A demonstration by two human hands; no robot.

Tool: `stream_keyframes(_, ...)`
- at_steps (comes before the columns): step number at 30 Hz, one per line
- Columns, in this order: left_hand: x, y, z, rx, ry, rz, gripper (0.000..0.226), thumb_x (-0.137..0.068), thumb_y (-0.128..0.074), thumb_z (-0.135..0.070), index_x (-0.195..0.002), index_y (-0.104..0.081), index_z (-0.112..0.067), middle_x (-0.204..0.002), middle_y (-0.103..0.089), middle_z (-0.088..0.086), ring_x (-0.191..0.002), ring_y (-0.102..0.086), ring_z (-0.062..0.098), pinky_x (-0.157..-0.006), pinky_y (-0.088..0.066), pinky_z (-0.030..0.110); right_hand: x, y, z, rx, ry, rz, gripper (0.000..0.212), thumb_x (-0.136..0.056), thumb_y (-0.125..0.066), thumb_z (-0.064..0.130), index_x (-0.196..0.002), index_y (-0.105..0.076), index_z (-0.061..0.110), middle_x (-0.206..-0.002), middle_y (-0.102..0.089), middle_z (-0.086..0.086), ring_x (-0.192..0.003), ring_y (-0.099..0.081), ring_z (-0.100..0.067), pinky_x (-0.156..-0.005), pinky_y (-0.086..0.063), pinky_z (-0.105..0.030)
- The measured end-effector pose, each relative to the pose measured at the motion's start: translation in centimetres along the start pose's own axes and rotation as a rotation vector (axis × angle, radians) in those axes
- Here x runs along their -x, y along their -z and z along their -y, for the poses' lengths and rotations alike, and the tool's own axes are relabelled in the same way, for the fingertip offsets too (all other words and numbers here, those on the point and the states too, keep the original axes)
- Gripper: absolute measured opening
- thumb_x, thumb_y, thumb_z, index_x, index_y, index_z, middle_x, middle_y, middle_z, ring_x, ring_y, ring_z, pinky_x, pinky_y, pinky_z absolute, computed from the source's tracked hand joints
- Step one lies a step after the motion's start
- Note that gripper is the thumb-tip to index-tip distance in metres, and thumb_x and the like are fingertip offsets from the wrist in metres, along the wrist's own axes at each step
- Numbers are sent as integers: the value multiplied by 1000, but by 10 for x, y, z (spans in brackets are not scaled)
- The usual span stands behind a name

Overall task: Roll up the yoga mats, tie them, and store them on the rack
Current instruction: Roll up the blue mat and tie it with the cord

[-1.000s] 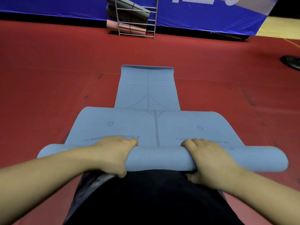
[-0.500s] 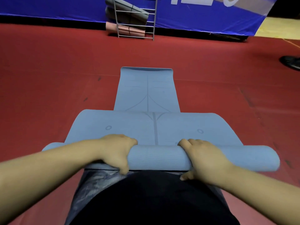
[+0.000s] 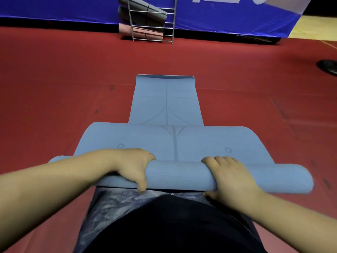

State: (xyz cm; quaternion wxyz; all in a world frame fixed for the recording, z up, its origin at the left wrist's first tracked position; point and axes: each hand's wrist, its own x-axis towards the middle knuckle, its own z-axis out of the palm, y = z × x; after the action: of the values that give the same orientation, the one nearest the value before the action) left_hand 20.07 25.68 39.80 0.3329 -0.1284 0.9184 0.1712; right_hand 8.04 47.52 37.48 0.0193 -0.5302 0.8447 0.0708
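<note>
Rolling stage, early. A light-blue, matte yoga mat (image 3: 166,106) with faint printed alignment lines lies lengthwise on the red, slightly scuffed sports floor (image 3: 54,79), its near end wound into a thick, finely ribbed cylinder directly in front of the kneeling person's dark-clad lap. The left hand (image 3: 134,167) wraps the roll left of centre, fingers curled over the far side and thumb down the near face; the right hand (image 3: 230,175) clasps it right of centre in like manner, so each grip is closed around the roll. Most of the mat is judged still flat, extending toward the far edge, which curls up slightly. No tie or strap is visible. At the far wall, before a blue banner (image 3: 218,15), stands a grey wire rack (image 3: 152,27) already holding rolled grey mats (image 3: 144,10) above a rolled pink mat (image 3: 140,31), each banded with a dark strap. Remaining: finish rolling, tie, carry to the rack.
</note>
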Motion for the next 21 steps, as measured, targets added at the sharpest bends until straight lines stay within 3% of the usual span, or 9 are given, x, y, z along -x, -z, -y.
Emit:
stream_keyframes(2,0,-1,-6,-27,20,18,51,-61,-80,-30,-104,-53,-24,-102,-60,-5,-91,-58,16,-73,-48,25,1,-8,2,14,4,-62,61,-49,-77,45,-100,-55,20,-85,-58,0,-78,-62,-26,-68,-49,-35)
stream_keyframes(4,6,-16,-14,-174,83,-145,54,-67,-74,-36,-113,-49,-22,-112,-55,-1,-102,-55,19,-85,-46,27,-3,1,-3,-61,35,96,54,-64,-66,48,-108,-48,24,-97,-58,3,-91,-59,-22,-74,-44,-31)
stream_keyframes(6,11,-35,-19,-301,105,-359,48,-78,-64,-36,-117,-41,-19,-118,-45,2,-112,-47,21,-93,-36,28,-15,11,-12,-192,52,275,54,-65,-65,49,-110,-46,27,-100,-60,6,-93,-59,-19,-73,-46,-28)
stream_keyframes(9,10,-36,-12,-265,115,-392,46,-78,-62,-33,-116,-42,-19,-120,-48,2,-113,-48,21,-92,-39,29,-31,23,-17,-256,54,390,58,-58,-72,50,-107,-49,28,-97,-64,6,-91,-60,-20,-75,-49,-29)
stream_keyframes(13,-1,-7,3,-133,62,-182,57,-64,-74,-37,-113,-49,-22,-109,-58,-2,-99,-57,19,-78,-48,29,-18,-7,-10,53,105,-141,66,-30,-73,53,-82,-59,14,-74,-57,-6,-70,-56,-30,-74,-52,-40)
stream_keyframes(15,-8,5,3,-103,54,-87,57,-61,-77,-36,-110,-50,-22,-102,-58,-2,-91,-56,18,-73,-48,28,-14,-15,-8,-3,66,-221,66,-28,-78,50,-79,-59,13,-72,-55,-4,-65,-56,-28,-65,-52,-36)
stream_keyframes(17,-12,3,-2,-134,78,-108,59,-62,-77,-35,-112,-49,-21,-108,-57,-1,-97,-56,19,-78,-48,29,-22,-10,-9,-34,44,-79,60,-43,-77,49,-88,-55,16,-81,-56,0,-76,-57,-24,-67,-47,-31)
stream_keyframes(19,-12,-12,-8,-253,103,-288,55,-71,-70,-32,-116,-41,-18,-114,-48,2,-106,-51,21,-88,-42,31,-35,1,-17,-108,59,178,56,-58,-70,51,-100,-48,22,-96,-54,4,-92,-53,-19,-77,-44,-29)
stream_keyframes(21,-12,-25,-12,-323,98,-416,48,-78,-64,-27,-116,-37,-18,-116,-45,3,-110,-48,22,-90,-37,31,-54,15,-23,-246,41,410,57,-57,-73,51,-101,-46,27,-99,-57,8,-94,-54,-16,-81,-49,-32)
